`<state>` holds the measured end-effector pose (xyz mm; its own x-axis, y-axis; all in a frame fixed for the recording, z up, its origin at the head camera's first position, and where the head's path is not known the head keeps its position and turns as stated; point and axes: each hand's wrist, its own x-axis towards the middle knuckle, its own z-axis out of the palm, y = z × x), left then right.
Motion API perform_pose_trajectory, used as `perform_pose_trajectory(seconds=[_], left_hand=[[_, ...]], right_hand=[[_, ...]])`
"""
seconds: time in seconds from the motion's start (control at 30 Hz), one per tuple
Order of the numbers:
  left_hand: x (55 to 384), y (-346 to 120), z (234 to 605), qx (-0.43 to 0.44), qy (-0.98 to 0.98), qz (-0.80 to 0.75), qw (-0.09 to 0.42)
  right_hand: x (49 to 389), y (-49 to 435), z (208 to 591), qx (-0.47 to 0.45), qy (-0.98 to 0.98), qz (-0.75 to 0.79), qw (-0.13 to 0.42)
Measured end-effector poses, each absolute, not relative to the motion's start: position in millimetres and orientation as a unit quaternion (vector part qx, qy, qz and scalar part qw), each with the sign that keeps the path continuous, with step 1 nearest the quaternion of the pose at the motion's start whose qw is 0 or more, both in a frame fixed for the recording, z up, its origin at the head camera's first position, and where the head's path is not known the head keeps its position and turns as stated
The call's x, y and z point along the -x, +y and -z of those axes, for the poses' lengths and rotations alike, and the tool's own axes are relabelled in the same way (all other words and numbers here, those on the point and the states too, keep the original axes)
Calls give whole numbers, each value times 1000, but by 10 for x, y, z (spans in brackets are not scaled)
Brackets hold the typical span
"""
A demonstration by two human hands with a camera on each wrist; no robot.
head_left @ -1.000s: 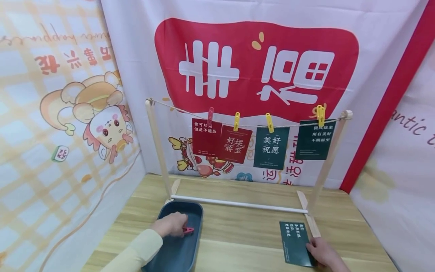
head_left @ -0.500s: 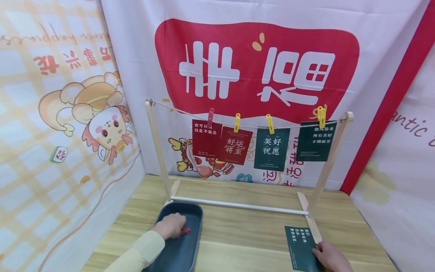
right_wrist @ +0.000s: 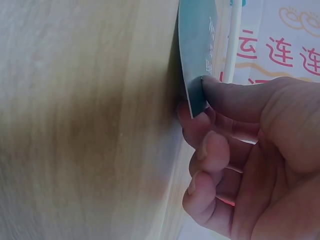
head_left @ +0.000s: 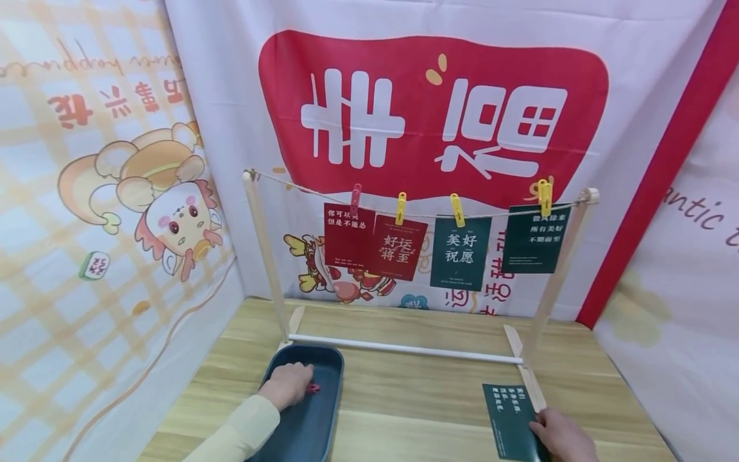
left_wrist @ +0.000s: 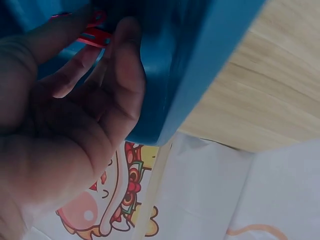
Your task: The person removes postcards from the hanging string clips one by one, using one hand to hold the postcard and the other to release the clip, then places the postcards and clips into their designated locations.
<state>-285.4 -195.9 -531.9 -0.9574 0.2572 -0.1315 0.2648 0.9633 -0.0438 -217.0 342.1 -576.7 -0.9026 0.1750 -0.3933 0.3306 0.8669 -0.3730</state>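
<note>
right wrist: thumb point(right_wrist: 235, 95) pinches card point(right_wrist: 196, 55) | head: contact hidden

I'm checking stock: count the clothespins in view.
5. Four clip cards to the string: pink peg, yellow pegs. The left hand pinches a red clip in the tray; more may be hidden.

Left hand point(head_left: 287, 383) grip apparently pinching, right hand point(head_left: 562, 436) grip pinching, forearms extended
</note>
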Motion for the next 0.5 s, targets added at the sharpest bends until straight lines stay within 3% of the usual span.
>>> perform_pose_trajectory(seconds=[0.33, 0.5], left_hand=[[2832, -1974, 5204, -119, 991, -18, 56], [2885, -1984, 5155, -143, 989, -33, -3]], right_hand=[[2196, 3396, 5805, -150, 947, 229, 165], [2184, 3366, 5745, -132, 954, 216, 159]])
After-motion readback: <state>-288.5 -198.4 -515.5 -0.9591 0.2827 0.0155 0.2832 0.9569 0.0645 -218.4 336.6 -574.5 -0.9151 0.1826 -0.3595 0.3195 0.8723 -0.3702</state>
